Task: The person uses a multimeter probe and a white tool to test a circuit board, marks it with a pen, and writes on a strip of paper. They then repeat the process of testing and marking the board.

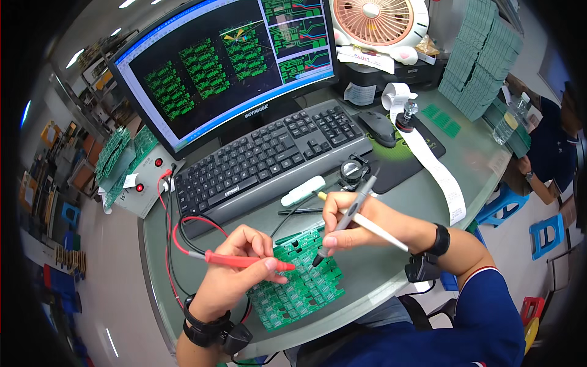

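My left hand is closed round a red test probe, whose tip points right over a green circuit board panel. In my right hand a grey test probe with a black end slants down to the same panel. A white pen-like stick with a yellow end also lies through the right hand's fingers. Both probe tips are close together above the middle of the panel; whether they touch it I cannot tell. The panel lies on the table's near part, partly behind my left hand.
A keyboard and monitor stand beyond the panel, with a mouse, loupe and white marker nearby. Paper strip runs along the right. Stacked boards, a bottle and another person are farther right.
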Motion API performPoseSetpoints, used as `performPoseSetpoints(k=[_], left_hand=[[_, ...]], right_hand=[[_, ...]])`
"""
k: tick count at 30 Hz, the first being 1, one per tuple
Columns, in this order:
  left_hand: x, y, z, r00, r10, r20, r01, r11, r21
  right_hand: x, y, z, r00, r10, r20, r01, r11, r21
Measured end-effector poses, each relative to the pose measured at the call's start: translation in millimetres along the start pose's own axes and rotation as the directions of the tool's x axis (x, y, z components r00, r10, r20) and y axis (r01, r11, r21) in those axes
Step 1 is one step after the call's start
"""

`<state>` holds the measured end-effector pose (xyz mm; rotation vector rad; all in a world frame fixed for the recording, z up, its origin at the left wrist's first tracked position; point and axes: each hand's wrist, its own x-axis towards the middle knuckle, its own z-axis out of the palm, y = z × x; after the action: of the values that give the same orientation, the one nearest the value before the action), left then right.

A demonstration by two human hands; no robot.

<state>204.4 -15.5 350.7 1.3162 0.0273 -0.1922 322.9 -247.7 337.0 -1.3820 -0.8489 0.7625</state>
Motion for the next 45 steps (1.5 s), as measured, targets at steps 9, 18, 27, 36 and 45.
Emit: performPoseSetpoints(k=[9, 18, 27, 36, 45], left_hand=[[5.2, -11.5, -0.7, 0.997, -0.008, 0.072, 0.007, 1.000, 0.017], [6.1, -14.1, -0.6, 0.999, -0.005, 0.049, 0.002, 0.998, 0.061], [5.5, -17.0, -1.0, 0.999, -0.016, 0.030, 0.013, 0.996, 0.094], [4.3, -16.7, -0.2, 1.000, -0.027, 0.012, 0.025, 0.992, 0.122], [6.2, -7.0, 6.8, 0.996, -0.040, 0.074, 0.023, 0.974, 0.225]], right_hand=[[-7.1, 17.7, 7.5, 0.983, -0.101, -0.155, 0.072, 0.981, -0.181], [-5.8, 21.4, 10.0, 0.978, -0.162, -0.132, 0.133, 0.970, -0.205], [-8.0, 21.0, 9.8, 0.978, -0.164, -0.126, 0.142, 0.975, -0.169], [-8.0, 22.3, 11.8, 0.979, -0.162, -0.120, 0.137, 0.972, -0.194], [20.1, 1.0, 16.3, 0.977, -0.214, -0.002, 0.203, 0.926, -0.319]])
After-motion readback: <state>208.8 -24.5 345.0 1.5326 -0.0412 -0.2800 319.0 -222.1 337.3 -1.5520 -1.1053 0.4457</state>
